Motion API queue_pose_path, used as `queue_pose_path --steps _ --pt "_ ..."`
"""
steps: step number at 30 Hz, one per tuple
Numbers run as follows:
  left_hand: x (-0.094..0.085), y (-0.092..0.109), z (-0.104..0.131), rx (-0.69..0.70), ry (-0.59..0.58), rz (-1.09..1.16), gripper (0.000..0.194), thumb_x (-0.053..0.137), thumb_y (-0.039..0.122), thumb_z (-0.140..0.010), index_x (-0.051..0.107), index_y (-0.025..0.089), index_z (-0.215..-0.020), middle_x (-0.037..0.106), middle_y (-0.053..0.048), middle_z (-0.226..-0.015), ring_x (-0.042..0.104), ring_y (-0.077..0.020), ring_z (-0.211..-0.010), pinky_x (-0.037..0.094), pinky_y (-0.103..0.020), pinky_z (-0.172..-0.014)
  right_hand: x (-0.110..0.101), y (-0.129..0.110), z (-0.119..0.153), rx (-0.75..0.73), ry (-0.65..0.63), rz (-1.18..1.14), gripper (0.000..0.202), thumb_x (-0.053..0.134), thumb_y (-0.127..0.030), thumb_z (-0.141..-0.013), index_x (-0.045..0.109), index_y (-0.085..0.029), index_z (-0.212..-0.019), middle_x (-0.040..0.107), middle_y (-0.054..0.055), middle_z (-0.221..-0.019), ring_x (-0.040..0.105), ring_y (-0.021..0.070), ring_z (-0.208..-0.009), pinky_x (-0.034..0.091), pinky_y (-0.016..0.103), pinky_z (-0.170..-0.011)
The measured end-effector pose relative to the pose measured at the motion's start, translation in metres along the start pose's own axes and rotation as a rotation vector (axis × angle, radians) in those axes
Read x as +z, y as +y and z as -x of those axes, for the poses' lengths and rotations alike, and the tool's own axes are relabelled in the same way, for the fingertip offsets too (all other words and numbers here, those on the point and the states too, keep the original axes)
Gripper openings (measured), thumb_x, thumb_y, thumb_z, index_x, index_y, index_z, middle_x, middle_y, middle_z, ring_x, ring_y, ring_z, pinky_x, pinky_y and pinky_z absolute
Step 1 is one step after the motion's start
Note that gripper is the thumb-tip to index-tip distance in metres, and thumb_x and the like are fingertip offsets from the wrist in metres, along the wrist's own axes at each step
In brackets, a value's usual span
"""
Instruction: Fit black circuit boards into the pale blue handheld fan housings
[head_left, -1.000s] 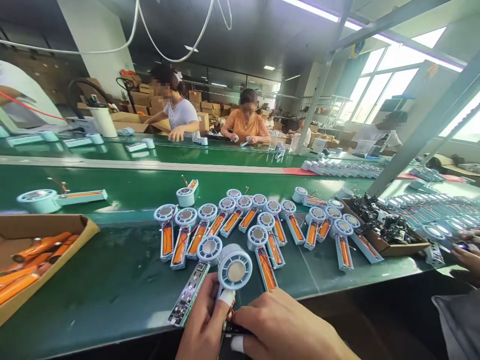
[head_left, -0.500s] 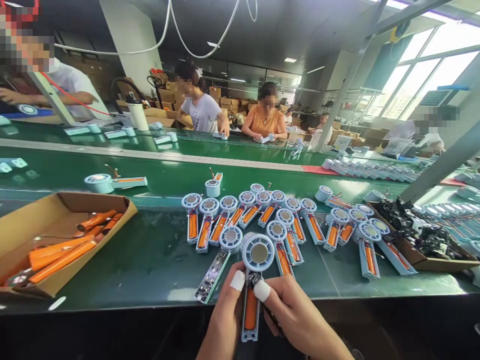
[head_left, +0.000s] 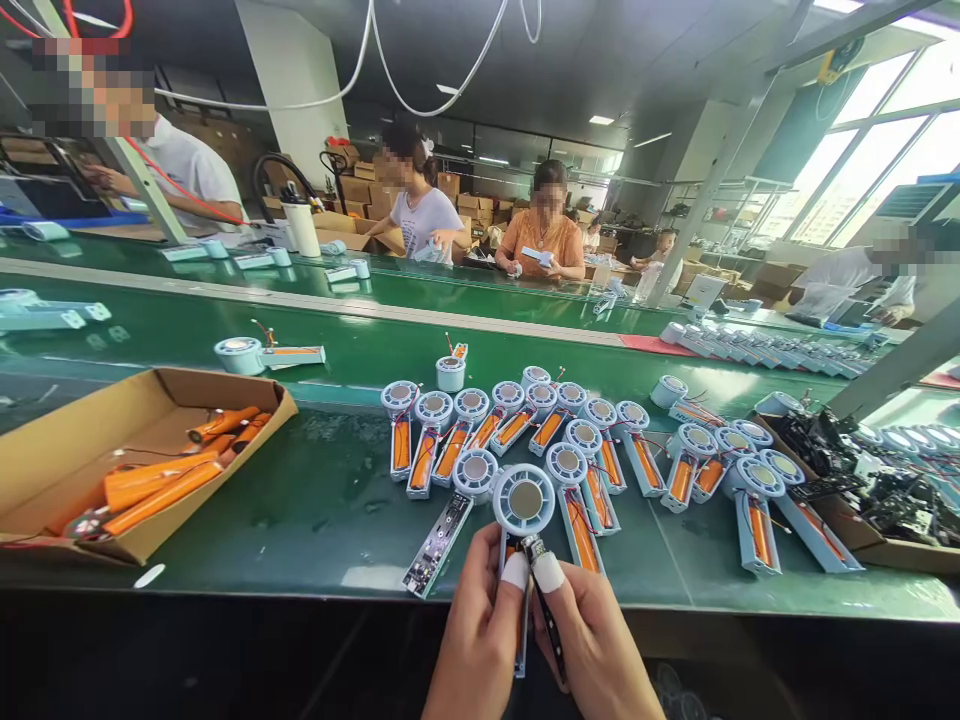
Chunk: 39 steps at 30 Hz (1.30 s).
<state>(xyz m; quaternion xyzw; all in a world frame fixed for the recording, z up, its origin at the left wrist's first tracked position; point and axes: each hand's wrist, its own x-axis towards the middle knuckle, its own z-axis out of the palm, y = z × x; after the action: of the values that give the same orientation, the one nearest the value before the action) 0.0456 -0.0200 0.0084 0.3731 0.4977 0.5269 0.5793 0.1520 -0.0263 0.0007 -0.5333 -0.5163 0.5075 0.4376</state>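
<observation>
My left hand [head_left: 484, 615] is closed around the handle of a light-blue fan-like housing [head_left: 525, 500] with a round, ribbed head and a silver disc. Most of its handle is hidden behind my fingers. My right hand [head_left: 592, 630] pinches a narrow black circuit board [head_left: 549, 620], held slanted along the handle's right side. White tape covers both thumb tips, which meet just below the round head. Left of my hands lies a similar housing [head_left: 475, 472] with a circuit board [head_left: 437, 548] in its handle. Several more housings [head_left: 567, 463] with orange cells lie beyond.
A cardboard box [head_left: 154, 535] with orange wrapped cells [head_left: 161, 495] stands at left. Another box [head_left: 874, 545] at right holds black circuit boards [head_left: 885, 490]. Across the green conveyor belt [head_left: 360, 345], several people sit working. A metal post [head_left: 892, 350] slants up at right.
My left thumb has come down over the handle, and the black board has tilted out along its right side. The whole view has shifted slightly. Co-workers across the belt have moved their hands.
</observation>
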Motion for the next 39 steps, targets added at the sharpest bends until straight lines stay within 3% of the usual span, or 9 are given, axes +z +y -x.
queue_pose_path --steps 5,9,13,15,22,28,32,35,39 --pt "-0.006 -0.006 -0.008 0.04 0.032 -0.176 0.032 0.049 0.047 -0.091 0.065 0.024 -0.107 0.073 -0.006 -0.111 0.065 -0.0263 -0.108 0.055 -0.032 -0.084 0.007 0.023 0.017 -0.177 0.217 0.219 0.052 0.053 -0.067 -0.092 0.064 -0.017 -0.101 0.057 -0.001 -0.06 0.047 0.0122 -0.05 0.043 0.021 -0.05" --pt "-0.007 -0.002 -0.015 0.025 0.042 -0.203 0.03 0.045 0.044 -0.093 0.065 0.024 -0.105 0.072 -0.006 -0.108 0.067 -0.0245 -0.099 0.055 -0.034 -0.083 0.007 0.04 0.023 -0.299 0.342 0.431 0.05 0.053 -0.048 -0.096 0.057 -0.018 -0.136 0.074 0.008 -0.083 0.068 0.0201 -0.065 0.056 0.027 -0.062" --pt "-0.007 -0.004 -0.016 -0.061 0.05 -0.086 0.037 0.047 0.047 -0.094 0.062 0.024 -0.118 0.067 -0.007 -0.129 0.058 -0.0281 -0.126 0.054 -0.035 -0.094 0.008 0.044 0.016 -0.406 0.392 0.489 0.041 0.045 -0.033 -0.1 0.061 -0.019 -0.136 0.072 0.012 -0.122 0.072 0.0267 -0.106 0.058 0.035 -0.091" --pt "-0.007 -0.01 -0.015 -0.1 0.017 -0.019 0.043 0.047 0.05 -0.095 0.059 0.024 -0.128 0.062 -0.008 -0.138 0.051 -0.0296 -0.136 0.052 -0.037 -0.101 0.01 0.043 0.013 -0.421 0.401 0.523 0.042 0.045 -0.028 -0.1 0.061 -0.018 -0.137 0.07 0.012 -0.127 0.07 0.0263 -0.112 0.057 0.033 -0.093" --pt "0.006 -0.024 0.0 -0.028 0.141 -0.111 0.06 0.043 0.052 -0.097 0.035 0.025 -0.151 0.035 -0.01 -0.163 0.027 -0.0279 -0.152 0.023 -0.047 -0.124 0.013 0.035 0.015 -0.431 0.285 0.827 0.06 0.038 -0.015 -0.094 0.042 -0.022 -0.154 0.076 0.011 -0.096 0.075 0.0228 -0.071 0.06 0.026 -0.059" --pt "0.003 -0.013 -0.004 0.009 0.069 -0.127 0.052 0.045 0.05 -0.097 0.046 0.024 -0.142 0.046 -0.009 -0.156 0.032 -0.0271 -0.15 0.034 -0.041 -0.119 0.004 0.031 0.019 -0.467 0.193 1.125 0.085 0.048 -0.014 -0.082 0.02 -0.023 -0.161 0.074 0.005 -0.08 0.069 0.0221 -0.052 0.054 0.025 -0.044" --pt "-0.003 -0.007 -0.008 -0.101 -0.004 -0.053 0.053 0.047 0.056 -0.094 0.053 0.023 -0.136 0.069 -0.012 -0.131 0.057 -0.0303 -0.132 0.049 -0.043 -0.107 0.01 0.034 0.016 -0.511 0.196 1.081 0.095 0.043 -0.01 -0.08 -0.003 -0.017 -0.162 0.073 0.014 -0.108 0.075 0.0261 -0.078 0.06 0.029 -0.057" --pt "-0.002 -0.005 -0.008 -0.097 -0.011 -0.019 0.053 0.047 0.057 -0.094 0.056 0.023 -0.133 0.077 -0.009 -0.113 0.065 -0.0292 -0.121 0.048 -0.042 -0.106 0.018 0.039 0.013 -0.514 0.2 0.964 0.093 0.039 -0.009 -0.081 -0.007 -0.016 -0.162 0.061 0.02 -0.137 0.075 0.0272 -0.092 0.061 0.029 -0.06" --pt "-0.007 -0.008 -0.009 -0.076 -0.041 -0.112 0.055 0.049 0.057 -0.093 0.058 0.023 -0.135 0.069 -0.011 -0.132 0.061 -0.0309 -0.127 0.05 -0.044 -0.105 0.021 0.044 0.014 -0.546 0.243 0.916 0.085 0.038 -0.015 -0.087 -0.002 -0.015 -0.162 0.057 0.019 -0.141 0.071 0.0313 -0.109 0.064 0.034 -0.072"
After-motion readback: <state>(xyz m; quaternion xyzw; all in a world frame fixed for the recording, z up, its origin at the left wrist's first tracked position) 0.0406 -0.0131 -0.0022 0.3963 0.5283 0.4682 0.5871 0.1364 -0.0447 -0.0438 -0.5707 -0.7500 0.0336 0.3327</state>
